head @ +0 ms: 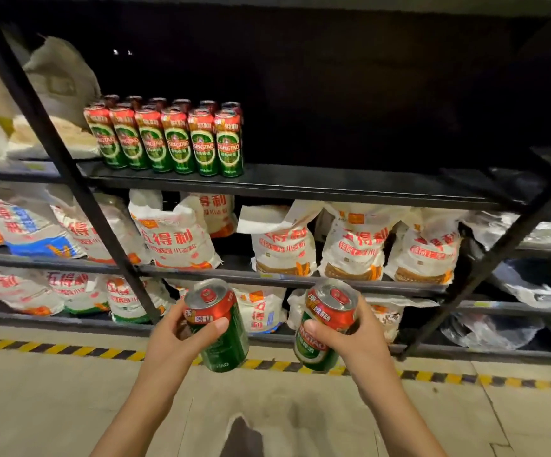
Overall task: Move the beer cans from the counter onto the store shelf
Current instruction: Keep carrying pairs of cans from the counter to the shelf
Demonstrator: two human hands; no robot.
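Left hand (181, 331) gripping one beer can (216, 324), right hand (349, 331) gripping another (325, 324), both tilted. Shelf (300, 183) up ahead, free spot right of can row (165, 140), right hand closer.

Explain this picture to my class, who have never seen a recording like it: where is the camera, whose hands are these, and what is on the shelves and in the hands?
There is no machine here. The one picture comes from a wide-angle camera worn on a person's head, looking forward and down, so the two bare arms reaching up from the bottom are the wearer's own. The left hand grips one green and red beer can, and the right hand grips another beer can; both cans tilt away from the camera, tops showing. Ahead stands a black metal store shelf. On its upper board, towards the left, a block of cans of the same kind stands upright in rows, with bare board to their right. The lower boards hold white printed sacks. A yellow and black striped line runs along the floor.
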